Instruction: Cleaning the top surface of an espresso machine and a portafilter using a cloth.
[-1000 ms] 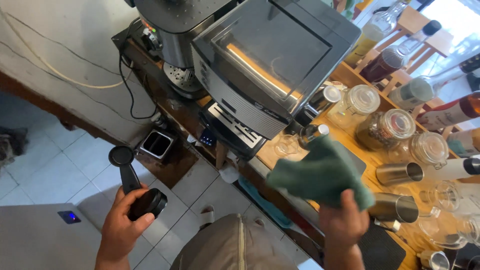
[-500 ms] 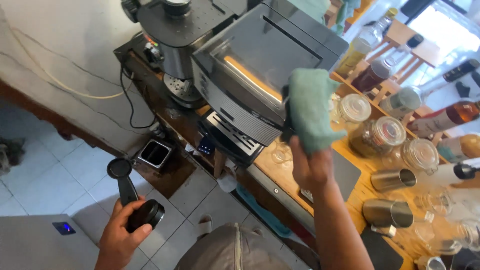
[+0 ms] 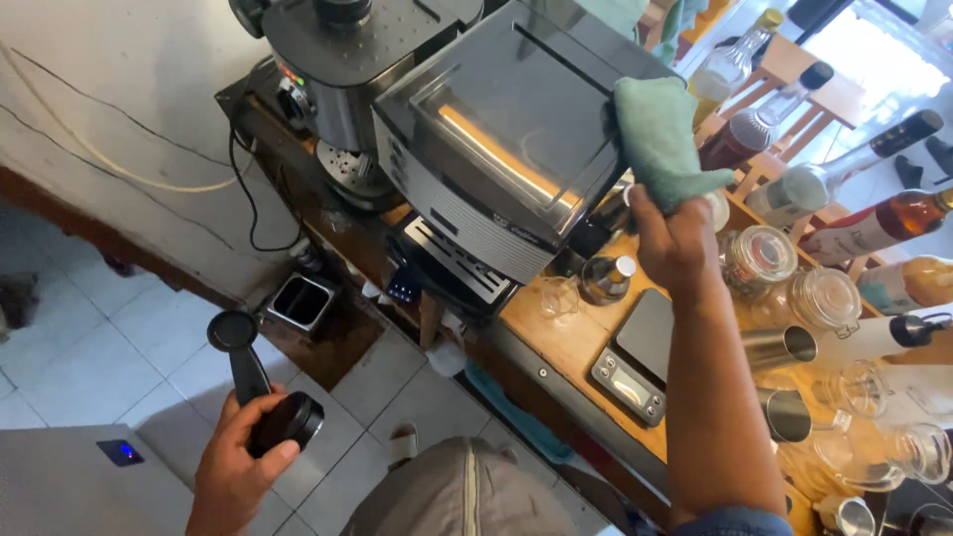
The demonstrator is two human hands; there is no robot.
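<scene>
While gripped: one cloth (image 3: pixel 657 139), one portafilter (image 3: pixel 260 387).

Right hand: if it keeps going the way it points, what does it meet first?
Probably the espresso machine. The right hand points up the frame with the green cloth bunched ahead of it, and the cloth already seems to sit against the machine's right edge. Depth is unclear, so actual contact is not certain.

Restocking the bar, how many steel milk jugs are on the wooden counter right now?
2 clearly: one steel jug beside the black scale, another steel jug just below it. A third shiny item sits at the bottom edge; more may be hidden by the right arm.
</scene>
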